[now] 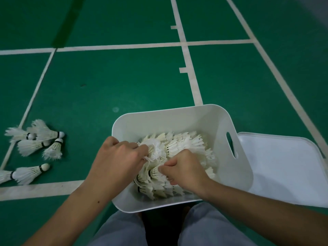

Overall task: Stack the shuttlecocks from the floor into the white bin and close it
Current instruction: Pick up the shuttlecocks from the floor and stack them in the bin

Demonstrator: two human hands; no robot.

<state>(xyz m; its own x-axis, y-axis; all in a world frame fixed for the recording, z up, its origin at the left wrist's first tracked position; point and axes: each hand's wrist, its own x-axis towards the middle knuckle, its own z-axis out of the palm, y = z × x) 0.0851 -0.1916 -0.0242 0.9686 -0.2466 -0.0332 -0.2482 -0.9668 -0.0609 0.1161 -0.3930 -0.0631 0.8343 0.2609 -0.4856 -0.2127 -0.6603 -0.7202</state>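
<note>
Task approx. two-thirds done, by my read; white rectangular plastic bin (pixel 177 119) w/ side handle slot sits on green court floor (pixel 106 77) just in front of person's knees; inside, rows of white feather shuttlecocks (pixel 186 144) already nested in stacks, covering most of the bottom

Left hand (pixel 117 157) reaches over bin's left rim, fingers curled round the feather end of a shuttlecock stack (pixel 156 150); right hand (pixel 184 167) is inside the bin, thumb & fingers pinching a shuttlecock w/ black band (pixel 154 173) at its skirt; looks like one is being fitted into the other, i.e. stacking step under way

Still left: loose shuttlecocks on floor (pixel 39 139), a cluster of abt four well apart to the bin's left, plus two more (pixel 26 173) nearer the left frame edge, one partly cut off; none touched now

White flat plastic lid (pixel 284 166) lies on the floor just beside bin's right side, partly under its rim as seen; bin open, closing not yet begun
</note>
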